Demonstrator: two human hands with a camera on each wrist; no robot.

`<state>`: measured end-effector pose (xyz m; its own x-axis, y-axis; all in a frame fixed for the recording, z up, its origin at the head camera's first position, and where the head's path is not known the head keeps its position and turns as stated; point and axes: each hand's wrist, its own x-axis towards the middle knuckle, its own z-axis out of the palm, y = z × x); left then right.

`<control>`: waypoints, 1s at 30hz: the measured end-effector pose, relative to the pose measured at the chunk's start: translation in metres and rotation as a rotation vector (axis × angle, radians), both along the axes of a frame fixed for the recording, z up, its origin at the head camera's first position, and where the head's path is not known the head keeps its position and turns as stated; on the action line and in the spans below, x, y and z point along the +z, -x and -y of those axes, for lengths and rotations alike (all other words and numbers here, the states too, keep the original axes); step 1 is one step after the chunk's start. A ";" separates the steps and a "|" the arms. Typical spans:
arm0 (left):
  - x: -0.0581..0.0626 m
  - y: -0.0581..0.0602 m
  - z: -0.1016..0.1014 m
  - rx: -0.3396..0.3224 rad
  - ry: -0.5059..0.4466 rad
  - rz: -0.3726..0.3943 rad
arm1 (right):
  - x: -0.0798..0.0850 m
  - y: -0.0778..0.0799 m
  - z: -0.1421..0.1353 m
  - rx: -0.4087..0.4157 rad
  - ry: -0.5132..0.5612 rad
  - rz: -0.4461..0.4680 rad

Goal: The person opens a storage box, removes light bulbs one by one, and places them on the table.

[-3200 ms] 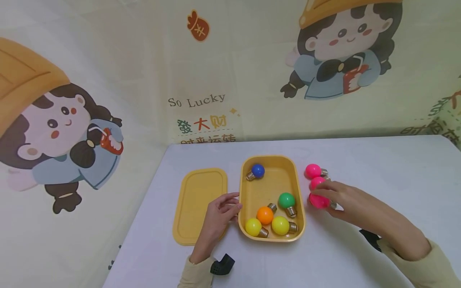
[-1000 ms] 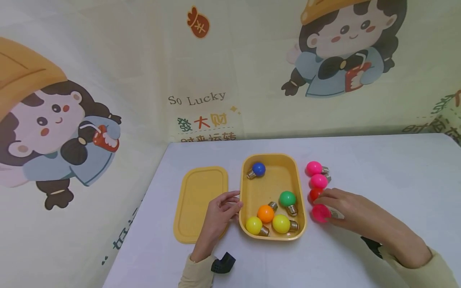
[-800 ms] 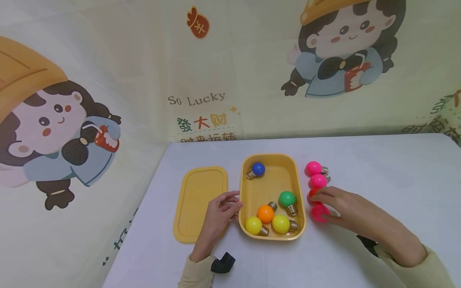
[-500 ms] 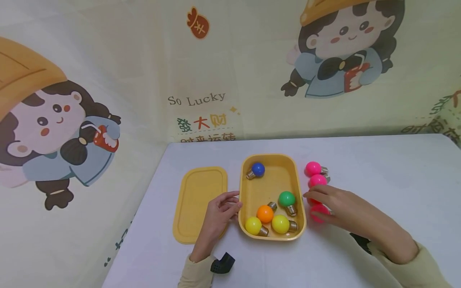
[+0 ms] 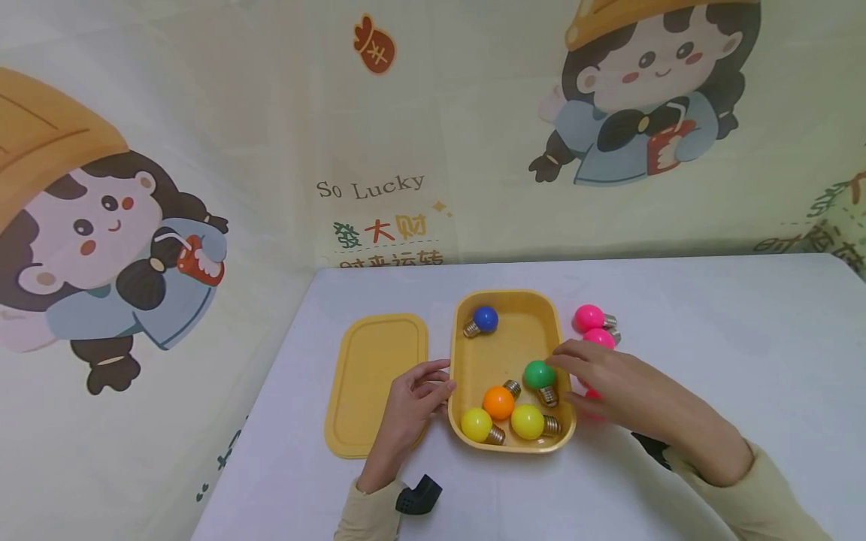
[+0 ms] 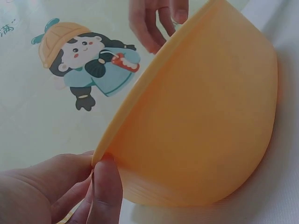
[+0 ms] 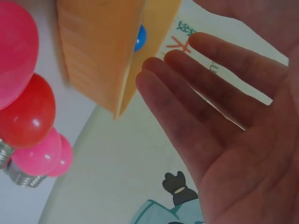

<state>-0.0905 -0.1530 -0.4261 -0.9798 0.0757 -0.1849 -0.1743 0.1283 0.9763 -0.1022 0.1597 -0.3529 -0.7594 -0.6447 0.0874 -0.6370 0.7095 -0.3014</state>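
1. The left hand [image 5: 409,402] pinches the left rim of the yellow plastic tray [image 5: 504,349] between thumb and fingers.
2. The right hand [image 5: 616,383] has its fingers stretched out and holds nothing. It is above the tray's right rim, fingertips near the green bulb [image 5: 539,374]; whether they touch it, I cannot tell.
3. The tray stands on the white tabletop [image 5: 744,330], between the two hands.
4. Inside the tray, the blue bulb [image 5: 485,318] lies in the far left part, screw base toward the near left. The green bulb lies by the right wall.
5. At the near end, the orange bulb [image 5: 498,403] lies just beyond the left yellow bulb [image 5: 476,424] and the right yellow bulb [image 5: 527,420].
6. Right of the tray, a row of bulbs lies on the tabletop: the farthest pink bulb [image 5: 588,318], the second pink bulb [image 5: 600,338], the red bulb [image 7: 29,112] and the nearest pink bulb [image 7: 16,51].
7. A flat yellow lid [image 5: 379,361] lies left of the tray, partly behind the left hand.
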 end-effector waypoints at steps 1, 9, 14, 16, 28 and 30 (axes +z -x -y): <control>-0.001 0.000 0.000 -0.004 0.001 -0.002 | 0.000 0.000 0.002 0.004 0.003 -0.001; -0.001 0.000 0.001 -0.003 0.003 -0.006 | -0.005 0.006 0.010 0.032 0.014 0.016; 0.001 -0.001 0.001 -0.003 0.001 -0.008 | -0.007 0.010 0.016 0.052 0.011 0.033; 0.002 -0.001 0.001 -0.004 -0.002 -0.007 | -0.007 0.011 0.018 0.059 0.010 0.032; -0.001 -0.001 0.001 -0.016 -0.014 -0.010 | -0.014 0.014 0.028 0.079 -0.029 -0.016; -0.002 0.000 0.002 -0.016 -0.003 -0.007 | -0.016 0.015 0.029 0.085 -0.031 -0.027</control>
<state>-0.0901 -0.1549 -0.4282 -0.9798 0.0921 -0.1775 -0.1652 0.1277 0.9780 -0.1171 0.1306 -0.3684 -0.6992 -0.7097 0.0865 -0.7032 0.6608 -0.2622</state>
